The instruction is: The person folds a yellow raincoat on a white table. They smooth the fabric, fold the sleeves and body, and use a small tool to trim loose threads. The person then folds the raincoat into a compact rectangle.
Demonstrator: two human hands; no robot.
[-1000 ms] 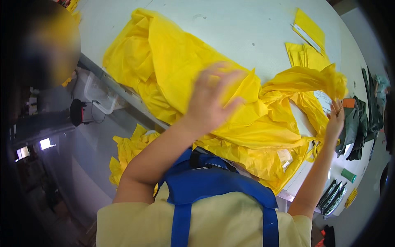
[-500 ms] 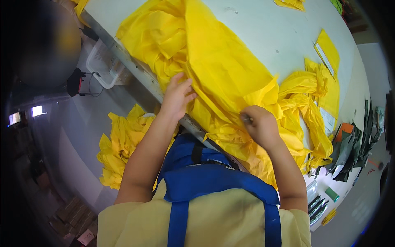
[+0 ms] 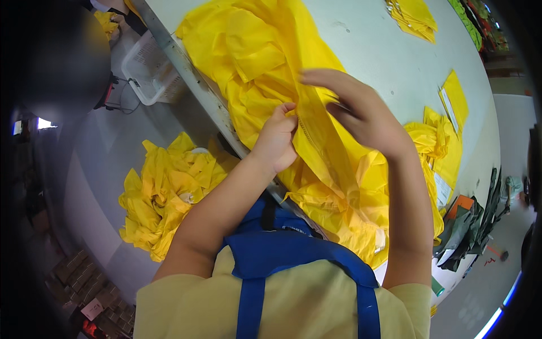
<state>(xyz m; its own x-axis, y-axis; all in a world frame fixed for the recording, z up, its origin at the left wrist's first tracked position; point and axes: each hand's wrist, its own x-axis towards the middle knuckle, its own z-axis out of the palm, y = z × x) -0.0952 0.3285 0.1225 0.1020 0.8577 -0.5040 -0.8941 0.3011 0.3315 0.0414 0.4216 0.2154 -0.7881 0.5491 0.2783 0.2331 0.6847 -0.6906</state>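
A large yellow garment (image 3: 254, 51) of thin, creased fabric, like a raincoat, lies across the table's near edge. A zipper runs along its raised front flap. Pinched at that flap beside the zipper is my left hand (image 3: 278, 140), its thumb and fingers closed on the fabric. Above the garment, to the right, my right hand (image 3: 367, 116) hovers with its fingers stretched out and somewhat apart, smeared by motion. It holds nothing that I can see. My right forearm hides part of the garment's lower right side.
The white table (image 3: 372, 62) carries folded yellow pieces (image 3: 415, 20) at its far side and flat yellow packs (image 3: 453, 99) at the right. Dark plastic bags (image 3: 463, 226) lie lower right. A yellow fabric heap (image 3: 169, 192) and a white basket (image 3: 149, 70) are left of the table.
My left hand has moved right and taken hold of the zipper flap. My right hand has let go lower down and swung up over the garment, its fingers now extended.
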